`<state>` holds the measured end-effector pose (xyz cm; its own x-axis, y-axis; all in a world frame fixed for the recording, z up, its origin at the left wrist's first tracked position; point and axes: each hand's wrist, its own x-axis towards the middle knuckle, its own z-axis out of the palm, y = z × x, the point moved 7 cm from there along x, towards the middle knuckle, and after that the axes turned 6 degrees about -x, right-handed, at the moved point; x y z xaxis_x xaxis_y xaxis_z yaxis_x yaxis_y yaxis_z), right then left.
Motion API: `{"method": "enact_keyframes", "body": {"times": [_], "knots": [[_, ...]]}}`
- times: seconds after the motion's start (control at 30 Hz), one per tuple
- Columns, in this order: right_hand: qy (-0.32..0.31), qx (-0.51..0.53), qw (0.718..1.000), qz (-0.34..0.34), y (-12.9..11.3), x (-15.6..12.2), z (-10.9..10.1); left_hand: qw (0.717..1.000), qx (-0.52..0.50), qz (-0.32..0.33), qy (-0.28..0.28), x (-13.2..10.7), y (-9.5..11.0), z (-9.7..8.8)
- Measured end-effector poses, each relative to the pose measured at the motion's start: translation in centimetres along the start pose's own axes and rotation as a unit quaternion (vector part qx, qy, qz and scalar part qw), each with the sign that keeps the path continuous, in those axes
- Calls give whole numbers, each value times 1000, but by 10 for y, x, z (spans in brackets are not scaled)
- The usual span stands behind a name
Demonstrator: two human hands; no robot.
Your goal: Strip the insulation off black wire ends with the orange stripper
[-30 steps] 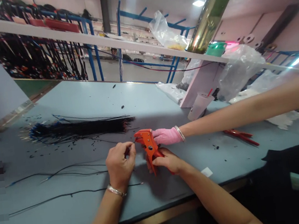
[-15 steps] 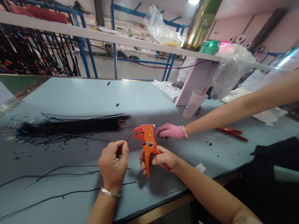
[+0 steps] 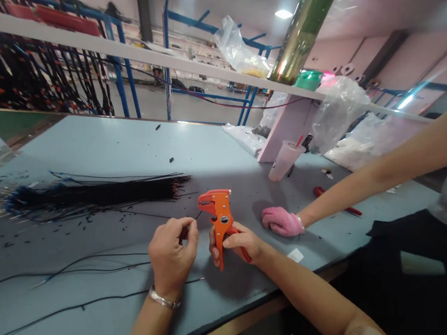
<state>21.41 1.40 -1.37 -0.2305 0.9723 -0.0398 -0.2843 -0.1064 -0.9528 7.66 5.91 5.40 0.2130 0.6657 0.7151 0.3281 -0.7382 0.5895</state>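
My left hand (image 3: pixel 174 252) pinches a thin black wire (image 3: pixel 199 214), whose short end points toward the jaws of an orange wire stripper (image 3: pixel 222 219). The fingers of my right hand (image 3: pixel 239 243) wrap round the stripper's handles, holding it upright above the table. Whether the wire's tip sits inside the jaws, I cannot tell. Behind my left hand lies a thick bundle of black wires (image 3: pixel 104 194), with blue pieces and metal tips at its left end. Several single wires (image 3: pixel 97 270) lie loose to the left of my hand.
On the right, another person's pink-gloved hand (image 3: pixel 282 221) rests on the table (image 3: pixel 122 139), with red-handled pliers (image 3: pixel 319 191) beyond that arm. A plastic cup (image 3: pixel 286 158) leans by the shelf support (image 3: pixel 281 125). Black scraps are scattered around the bundle.
The wire end in my left hand has come closer to the stripper's jaws. The other person's gloved hand has drawn back to the right, away from the stripper. The camera view has shifted slightly.
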Motion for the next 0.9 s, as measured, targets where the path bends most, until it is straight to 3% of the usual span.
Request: {"method": "enact_keyframes", "body": {"times": [0.37, 0.57, 0.9], "knots": [[47, -24, 998, -19, -4, -1, -3, 1000, 16, 12, 3, 1, -1, -2], [116, -28, 992, -37, -2, 2, -18, 1000, 17, 16, 1, 1, 0, -2], [132, -28, 990, -29, -3, 0, -17, 1000, 17, 24, -7, 1, 1, 0]]}}
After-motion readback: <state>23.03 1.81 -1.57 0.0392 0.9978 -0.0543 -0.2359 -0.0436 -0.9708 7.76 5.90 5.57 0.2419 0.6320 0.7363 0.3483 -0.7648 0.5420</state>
